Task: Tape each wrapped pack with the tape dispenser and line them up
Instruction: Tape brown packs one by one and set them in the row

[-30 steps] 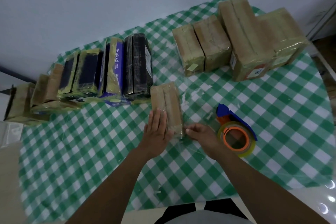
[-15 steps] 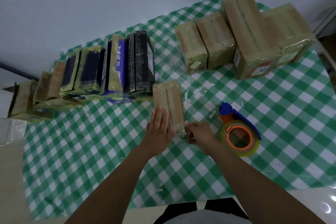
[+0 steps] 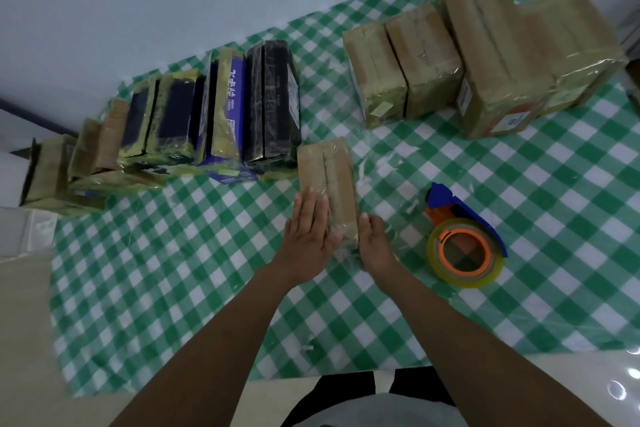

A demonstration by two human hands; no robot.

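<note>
**Brown pack pressed between two hands at the end of the line**

The left hand is laid flat, fingers extended and together, on the top face of a brown wrapped pack; nothing is clasped by it. The right hand is set against the pack's near right corner, its fingers cupped to the side wall; whether the pack's end is pinched by it cannot be told. The pack is thus held between the two hands at its near end, while its far end projects beyond the fingertips. It lies flat on the green-and-white checked tablecloth, just beside the black pack that ends the line on the left.

One tape dispenser, blue-framed with an orange core and a clear roll, is seen lying on the cloth near the right hand, apart from it.

In the line to the left, about seven packs are counted standing side by side: the black one, a purple box with yellowish tape, dark packs and brown ones further left; the far end is too blurred for a firm count.

At the right rear, four brown packs are grouped, touching one another, well apart from the hands.
</note>
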